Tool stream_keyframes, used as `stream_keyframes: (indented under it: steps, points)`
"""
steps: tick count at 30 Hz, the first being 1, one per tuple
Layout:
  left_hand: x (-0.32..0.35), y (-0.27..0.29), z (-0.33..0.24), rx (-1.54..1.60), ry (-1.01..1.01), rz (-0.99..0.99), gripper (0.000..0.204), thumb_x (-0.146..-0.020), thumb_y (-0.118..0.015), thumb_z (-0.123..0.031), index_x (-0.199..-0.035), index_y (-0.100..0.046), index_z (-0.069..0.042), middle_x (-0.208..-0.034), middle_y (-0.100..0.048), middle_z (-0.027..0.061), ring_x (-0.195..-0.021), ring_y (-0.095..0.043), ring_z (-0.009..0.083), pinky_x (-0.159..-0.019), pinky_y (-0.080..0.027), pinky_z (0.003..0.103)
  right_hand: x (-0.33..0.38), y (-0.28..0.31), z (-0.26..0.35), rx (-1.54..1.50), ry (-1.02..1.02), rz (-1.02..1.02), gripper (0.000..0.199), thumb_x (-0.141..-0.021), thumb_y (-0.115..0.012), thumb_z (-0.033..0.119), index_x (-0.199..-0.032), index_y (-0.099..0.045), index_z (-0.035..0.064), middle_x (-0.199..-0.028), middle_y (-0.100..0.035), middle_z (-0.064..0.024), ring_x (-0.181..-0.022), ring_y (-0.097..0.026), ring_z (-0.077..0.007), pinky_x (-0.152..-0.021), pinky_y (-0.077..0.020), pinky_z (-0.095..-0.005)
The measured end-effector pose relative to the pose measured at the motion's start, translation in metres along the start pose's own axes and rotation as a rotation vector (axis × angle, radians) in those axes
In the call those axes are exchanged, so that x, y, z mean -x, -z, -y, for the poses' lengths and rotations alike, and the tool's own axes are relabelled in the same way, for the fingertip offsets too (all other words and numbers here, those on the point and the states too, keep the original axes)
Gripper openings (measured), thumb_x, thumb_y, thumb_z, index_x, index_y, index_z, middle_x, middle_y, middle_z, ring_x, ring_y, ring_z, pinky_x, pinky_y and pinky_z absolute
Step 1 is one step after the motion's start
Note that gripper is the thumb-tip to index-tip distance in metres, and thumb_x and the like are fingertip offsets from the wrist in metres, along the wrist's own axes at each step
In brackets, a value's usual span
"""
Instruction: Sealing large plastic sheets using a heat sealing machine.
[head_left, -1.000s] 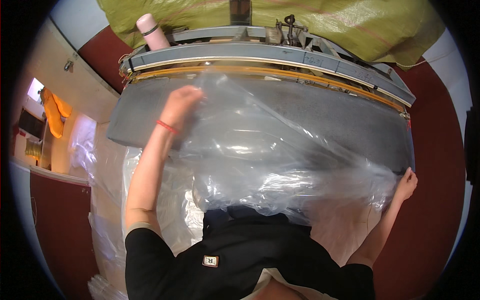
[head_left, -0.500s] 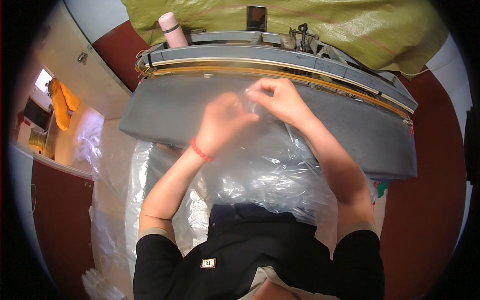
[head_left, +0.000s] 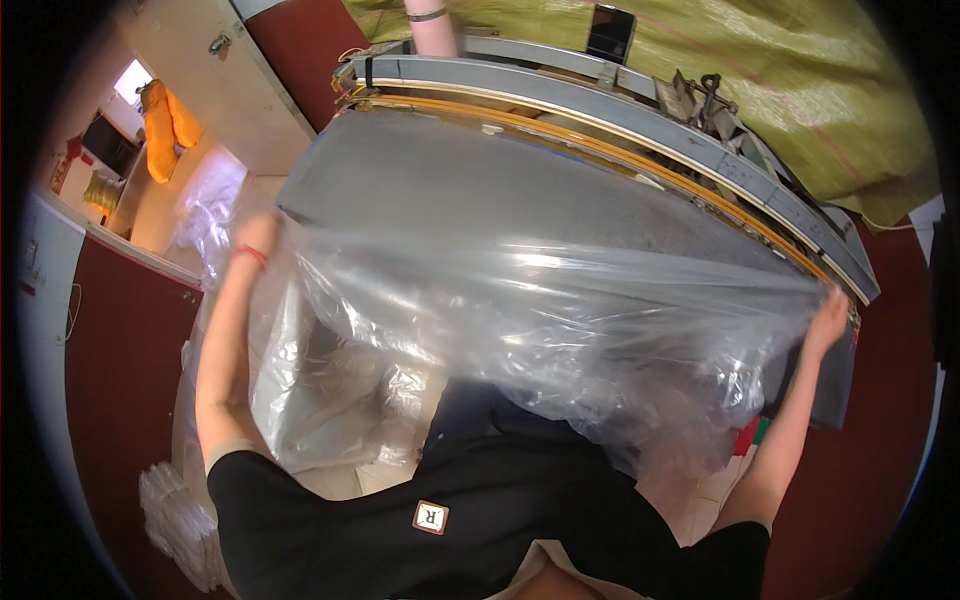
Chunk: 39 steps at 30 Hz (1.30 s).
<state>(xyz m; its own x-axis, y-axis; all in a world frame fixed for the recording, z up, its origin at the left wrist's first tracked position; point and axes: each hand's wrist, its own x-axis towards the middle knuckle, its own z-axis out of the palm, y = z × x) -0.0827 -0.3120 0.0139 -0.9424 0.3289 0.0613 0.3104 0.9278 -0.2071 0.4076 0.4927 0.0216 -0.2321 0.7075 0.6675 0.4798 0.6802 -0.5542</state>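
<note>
Half a second ago both hands met mid-tabletop; now the left hand (head_left: 256, 240) and right hand (head_left: 826, 318) grip the large clear plastic sheet (head_left: 560, 310), stretched wide over the grey tabletop's (head_left: 480, 180) near edge.

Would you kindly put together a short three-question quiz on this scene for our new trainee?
1. True or false: the left hand and the right hand hold opposite ends of the large clear plastic sheet.
2. Multiple choice: what lies under the stretched sheet? A) a flat grey machine table; B) a wooden crate; C) a blue bucket.
3. Fill in: the band on the left wrist is ____ in colour.

Key
1. True: the hands are spread wide apart, each gripping an edge of the sheet.
2. A: the grey table, with a long metal rail along its far side.
3. Red.
</note>
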Motion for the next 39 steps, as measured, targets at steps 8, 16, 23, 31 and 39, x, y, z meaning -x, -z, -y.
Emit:
stream_keyframes:
  steps: [8,16,23,31,39]
  points:
    - [-0.075,0.066,-0.122,0.782,0.198,-0.472,0.056,-0.065,-0.07,-0.023,-0.109,-0.043,0.0,-0.113,-0.047,0.0166,-0.103,-0.047,0.0258,-0.086,-0.038,0.036,0.015,0.077,-0.108,0.631,-0.417,-0.035,0.049,-0.087,-0.031,0.047,-0.102,-0.052,0.0063,-0.1,-0.055,-0.0196,-0.093,-0.05,-0.039,-0.074,-0.0401,-0.0451]
    - [-0.132,0.001,-0.139,0.414,0.401,0.022,0.066,-0.074,-0.035,-0.066,-0.131,-0.019,-0.037,-0.141,-0.013,-0.0011,-0.126,-0.004,0.0415,-0.091,-0.007,0.067,-0.002,0.11,-0.157,0.995,-0.426,0.175,0.048,-0.086,-0.031,0.048,-0.104,-0.05,0.0079,-0.095,-0.057,-0.0183,-0.087,-0.053,-0.0387,-0.069,-0.0412,-0.048]
    - [-0.163,-0.031,-0.055,0.646,0.11,-0.057,0.067,-0.075,-0.044,-0.061,-0.124,-0.042,-0.017,-0.131,-0.036,0.0117,-0.123,-0.028,0.0311,-0.1,-0.021,0.045,-0.029,0.096,-0.205,0.926,-0.397,0.383,0.055,-0.084,-0.035,0.049,-0.104,-0.05,0.0003,-0.101,-0.054,-0.0224,-0.094,-0.05,-0.0391,-0.077,-0.0402,-0.0429]
    - [-0.027,-0.054,0.019,1.032,0.515,-0.509,0.029,-0.085,-0.045,-0.025,-0.099,-0.059,-0.003,-0.082,-0.062,0.0071,-0.069,-0.058,0.0136,-0.059,-0.045,0.025,-0.075,0.134,-0.152,0.71,-0.344,0.034,0.062,-0.085,-0.036,0.049,-0.106,-0.052,-0.0081,-0.101,-0.056,-0.0226,-0.091,-0.054,-0.0338,-0.08,-0.0422,-0.0383]
    - [0.082,-0.184,-0.034,0.345,0.4,-0.157,0.016,-0.078,-0.049,-0.012,-0.089,-0.059,-0.006,-0.093,-0.058,0.0146,-0.083,-0.056,0.0326,-0.071,-0.045,0.04,-0.108,0.062,-0.065,0.208,-0.035,0.302,0.045,-0.086,-0.047,0.038,-0.099,-0.052,-0.0047,-0.088,-0.059,-0.0127,-0.077,-0.055,-0.0199,-0.07,-0.0432,-0.0285]
